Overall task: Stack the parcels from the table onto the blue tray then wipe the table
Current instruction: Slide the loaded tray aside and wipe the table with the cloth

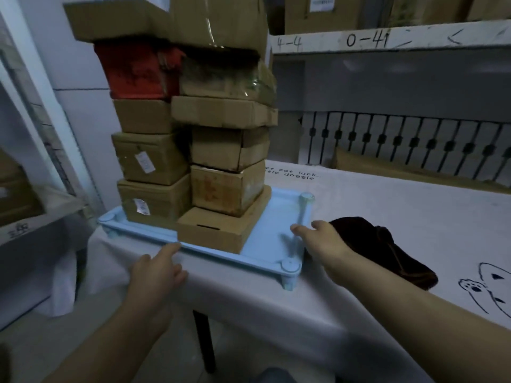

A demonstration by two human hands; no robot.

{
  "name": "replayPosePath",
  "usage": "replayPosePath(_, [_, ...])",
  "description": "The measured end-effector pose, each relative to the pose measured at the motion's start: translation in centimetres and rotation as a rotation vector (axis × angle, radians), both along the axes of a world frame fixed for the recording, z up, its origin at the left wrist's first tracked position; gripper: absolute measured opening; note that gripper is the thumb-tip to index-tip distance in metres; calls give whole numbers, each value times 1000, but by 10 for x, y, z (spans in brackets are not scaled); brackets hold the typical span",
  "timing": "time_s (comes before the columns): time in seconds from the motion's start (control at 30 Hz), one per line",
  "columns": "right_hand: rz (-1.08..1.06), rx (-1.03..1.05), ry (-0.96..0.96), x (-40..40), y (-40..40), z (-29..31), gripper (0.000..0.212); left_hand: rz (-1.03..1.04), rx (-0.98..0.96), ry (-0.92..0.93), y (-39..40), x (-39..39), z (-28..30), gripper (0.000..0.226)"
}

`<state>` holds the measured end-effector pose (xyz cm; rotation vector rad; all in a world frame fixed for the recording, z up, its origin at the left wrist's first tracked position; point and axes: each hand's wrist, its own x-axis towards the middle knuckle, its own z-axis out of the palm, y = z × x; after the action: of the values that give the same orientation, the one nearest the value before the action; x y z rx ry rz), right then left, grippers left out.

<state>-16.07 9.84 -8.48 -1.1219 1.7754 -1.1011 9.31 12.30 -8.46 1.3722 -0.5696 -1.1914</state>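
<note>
A blue tray (273,233) sits at the table's left end, carrying two tall columns of cardboard parcels (224,150), with a red box (132,70) high in the left column. My left hand (157,272) reaches to the tray's front rim, fingers straight, fingertips at the rim. My right hand (323,239) is at the tray's right rim, thumb touching the rim, fingers relaxed. A dark brown cloth (387,250) lies on the table just behind and right of my right hand; I cannot tell whether the hand touches it.
The table (387,217) has a white cover printed with text and cat drawings. A flat cardboard sheet (401,167) leans at its far edge. Shelves with boxes (331,15) stand behind; a rack (25,189) stands at the left.
</note>
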Motion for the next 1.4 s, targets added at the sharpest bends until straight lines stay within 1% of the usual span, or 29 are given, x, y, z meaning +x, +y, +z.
replayPosePath(0.03, [-15,20,-113,3,-5,-5,46,3,21,74,-3,2,6,43])
replayPosePath(0.1, [-53,29,-271,7,-14,-11,54,13,62,180,-11,9,14,58])
replayPosePath(0.13, [-63,25,-314,8,-16,-13,51,21,75,226,-15,11,18,63])
replayPosePath(0.2, [-69,31,-352,13,-14,-7,33,16,94,306,-20,14,23,68])
replayPosePath(0.23, [-78,35,-349,14,-14,-6,25,4,92,339,-21,14,26,67])
replayPosePath(0.27, [-80,35,-350,16,-11,-3,21,-10,92,378,-23,16,26,65])
replayPosePath(0.4, [-85,29,-375,17,-10,-1,27,-89,84,495,-27,17,28,46])
replayPosePath(0.57, [-112,-2,-442,20,-8,2,28,-85,65,504,-29,15,33,30])
replayPosePath(0.63, [-122,-14,-455,21,-9,3,29,-82,64,508,-29,14,33,31])
replayPosePath(0.73, [-139,-17,-467,20,-12,1,33,-91,63,512,-31,14,31,40])
replayPosePath(0.8, [-149,-19,-462,17,-16,-1,35,-98,68,505,-33,14,31,42])
replayPosePath(1.1, [-193,-43,-454,3,-27,-2,33,-121,74,496,-51,-1,31,38])
replayPosePath(1.23, [-224,-49,-455,-6,-32,-1,34,-146,80,522,-60,-11,32,41])
replayPosePath(1.4, [-241,-49,-427,-18,-39,1,30,-177,80,532,-70,-25,34,38])
